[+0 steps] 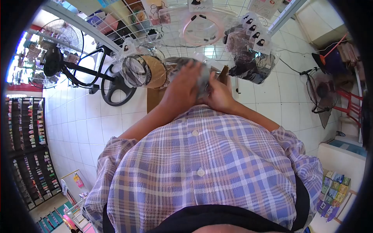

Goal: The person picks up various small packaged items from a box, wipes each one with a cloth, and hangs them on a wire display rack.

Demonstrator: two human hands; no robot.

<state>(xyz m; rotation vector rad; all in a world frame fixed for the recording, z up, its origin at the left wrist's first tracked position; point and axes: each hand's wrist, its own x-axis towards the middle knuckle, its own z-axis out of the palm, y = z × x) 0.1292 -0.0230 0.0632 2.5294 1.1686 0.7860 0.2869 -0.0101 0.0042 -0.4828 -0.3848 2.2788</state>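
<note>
In front of my shirt, both hands are at a grey bundle (203, 80) that looks wrapped in clear plastic; its exact kind is hard to make out. My left hand (182, 86) lies over its left side, fingers bent across the top and slightly blurred. On the other side, my right hand (220, 93) grips it with the thumb up, and its lower fingers are hidden. A brown cardboard box (153, 100) shows partly beneath the hands. Left of them is a plastic-wrapped package (143, 72) with a tan panel and black band.
A white wire rack (213, 48) stands ahead, hung with a pink hoop-shaped item (203, 29) and bagged dark fabric packs (252, 58). A black fan (52, 62) stands left, another fan (321, 90) right. Stocked display shelves (29, 155) line the left; tiled floor (83, 128) lies around.
</note>
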